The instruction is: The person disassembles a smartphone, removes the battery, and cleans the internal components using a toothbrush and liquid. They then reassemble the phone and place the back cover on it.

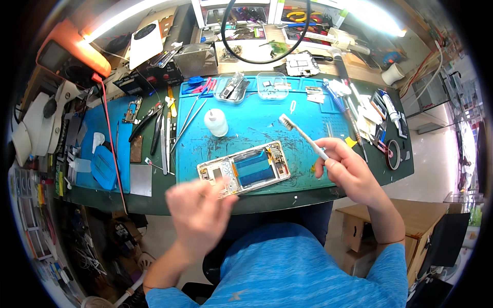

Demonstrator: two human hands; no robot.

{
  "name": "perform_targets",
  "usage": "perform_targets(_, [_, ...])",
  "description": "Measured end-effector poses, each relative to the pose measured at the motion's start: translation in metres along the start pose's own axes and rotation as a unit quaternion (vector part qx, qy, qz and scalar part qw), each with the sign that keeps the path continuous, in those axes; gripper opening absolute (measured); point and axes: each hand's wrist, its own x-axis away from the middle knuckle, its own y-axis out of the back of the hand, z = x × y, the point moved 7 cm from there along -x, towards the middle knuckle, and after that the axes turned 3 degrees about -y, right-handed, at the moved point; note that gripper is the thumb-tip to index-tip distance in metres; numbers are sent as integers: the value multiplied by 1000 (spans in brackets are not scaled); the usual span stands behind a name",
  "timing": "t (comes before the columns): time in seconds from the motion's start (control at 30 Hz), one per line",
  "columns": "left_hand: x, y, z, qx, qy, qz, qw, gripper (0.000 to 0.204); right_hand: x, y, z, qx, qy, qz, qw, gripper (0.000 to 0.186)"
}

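An opened phone frame [255, 171] lies tilted on the blue work mat [205, 149], its insides facing up. My right hand [345, 168] grips a toothbrush [303, 134] by its handle, bristle end raised over the mat to the upper right of the phone. Smeared by motion, my left hand [197, 210] hovers at the phone's lower left corner and covers part of it. Its fingers look curled, but whether they hold anything is not visible. A white plastic bottle [216, 123] stands just beyond the phone.
Tweezers [191, 123] and black pliers [156, 132] lie left of the mat's middle. Two clear plastic boxes [272, 86] with small parts sit at the back. A tape roll [393, 154] and several tools lie at right. An orange multimeter [72, 51] with a red lead stands far left.
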Motion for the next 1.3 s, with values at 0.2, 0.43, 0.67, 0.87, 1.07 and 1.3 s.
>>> perform_targets(0.2, [39, -47, -36, -36, 78, -29, 996, 45, -11, -33, 47, 460, 351, -6, 816, 42])
perform_targets(0.43, [38, -54, -35, -45, 128, -40, 990, 47, -26, -44, 58, 471, 379, 41, 796, 52])
perform_targets(0.67, [37, -57, -38, -58, 109, -28, 992, 57, -41, -43, 51, 475, 384, 37, 791, 53])
perform_targets(0.87, [37, -55, -37, -99, 101, -30, 989, 44, -41, -45, 56, 473, 388, 21, 791, 48])
perform_targets(1.07, [40, -58, -38, -86, 88, -28, 992, 51, -44, -41, 55, 448, 386, 13, 807, 47])
perform_targets(1.3, [38, -58, -38, -89, 90, -35, 991, 51, -44, -48, 50, 470, 385, 35, 793, 50])
